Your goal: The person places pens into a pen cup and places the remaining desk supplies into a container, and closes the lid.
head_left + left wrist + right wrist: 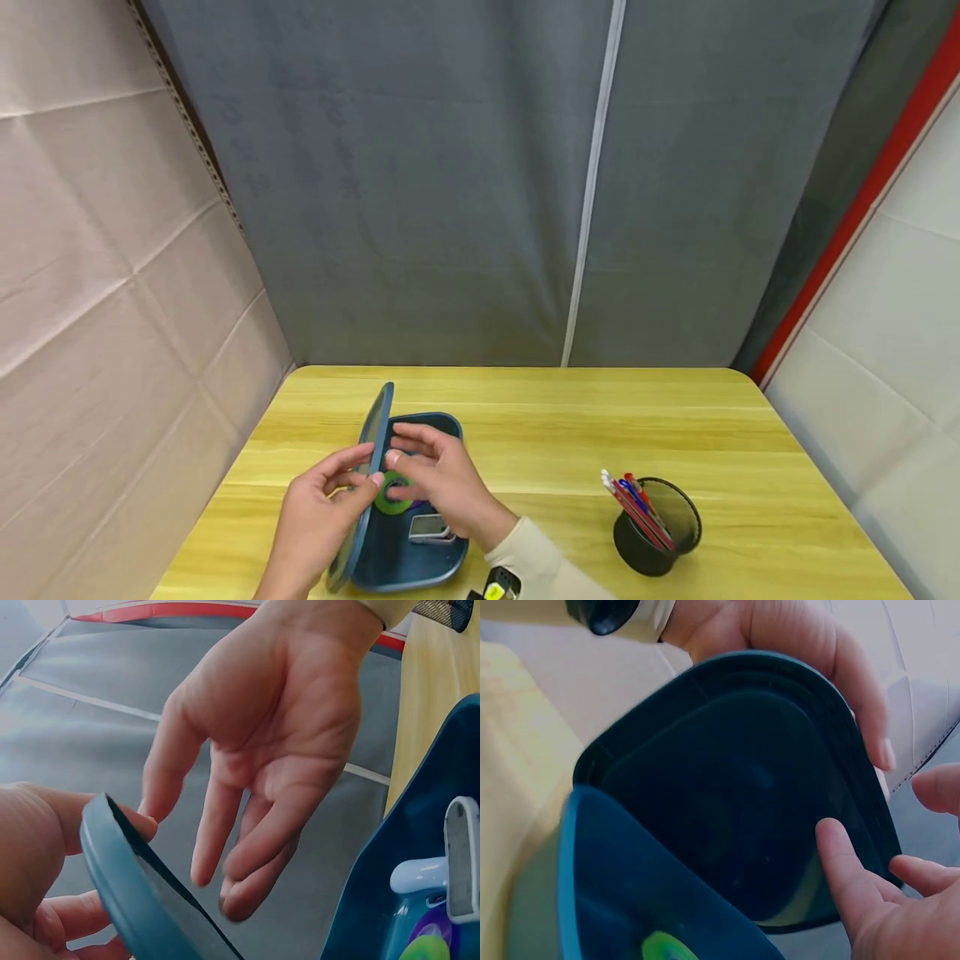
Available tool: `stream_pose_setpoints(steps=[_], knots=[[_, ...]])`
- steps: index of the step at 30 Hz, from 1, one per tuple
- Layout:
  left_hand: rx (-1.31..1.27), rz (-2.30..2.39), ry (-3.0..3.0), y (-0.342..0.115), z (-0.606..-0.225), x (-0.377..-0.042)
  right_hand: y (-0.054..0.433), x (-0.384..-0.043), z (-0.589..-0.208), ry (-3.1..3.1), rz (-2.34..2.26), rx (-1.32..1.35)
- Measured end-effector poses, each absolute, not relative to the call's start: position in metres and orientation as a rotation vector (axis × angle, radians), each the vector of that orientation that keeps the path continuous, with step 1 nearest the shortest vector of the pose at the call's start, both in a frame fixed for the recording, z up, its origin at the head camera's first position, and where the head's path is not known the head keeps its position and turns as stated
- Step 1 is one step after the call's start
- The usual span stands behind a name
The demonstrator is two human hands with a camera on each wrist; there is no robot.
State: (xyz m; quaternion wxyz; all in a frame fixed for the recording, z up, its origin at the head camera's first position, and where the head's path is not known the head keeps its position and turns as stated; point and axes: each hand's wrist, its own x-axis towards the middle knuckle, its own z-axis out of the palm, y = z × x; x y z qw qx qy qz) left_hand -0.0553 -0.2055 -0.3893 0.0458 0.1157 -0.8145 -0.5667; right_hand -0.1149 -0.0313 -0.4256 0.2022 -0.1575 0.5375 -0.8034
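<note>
My left hand (322, 508) holds a dark blue lid (377, 425) by its edge, thumb on one side and fingers on the other. The lid stands tilted up along the left side of a blue box (401, 575). My right hand (450, 479) is over the box, beside the lid's inner face, its fingers loosely extended and holding nothing. Inside the box lie a green ring-shaped thing (392, 505), a purple piece (433, 930) partly under it, and a white-framed grey object (430, 527). The right hand and forearm hide part of the box in the head view.
A black mesh pen cup (643, 546) stands tilted on the right of the wooden table (540, 467), with several red, blue and white pens (637, 504) in it. Grey curtain (450, 208) hangs behind the table, and pale cloth walls (112, 333) flank it.
</note>
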Motion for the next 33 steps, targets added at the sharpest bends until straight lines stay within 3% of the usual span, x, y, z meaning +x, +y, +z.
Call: stream_pose_setpoints(steps=[22,33], knots=[[0.196,-1.841,-2.466,-0.186,-0.406,-0.062,-0.033,-0.111,-0.428,1.594,-2.305,-0.194],[0.179,-1.711,-2.565,-0.209,-0.414,-0.069,-0.026,-0.111,-0.431,1.628,-2.293,-0.179]])
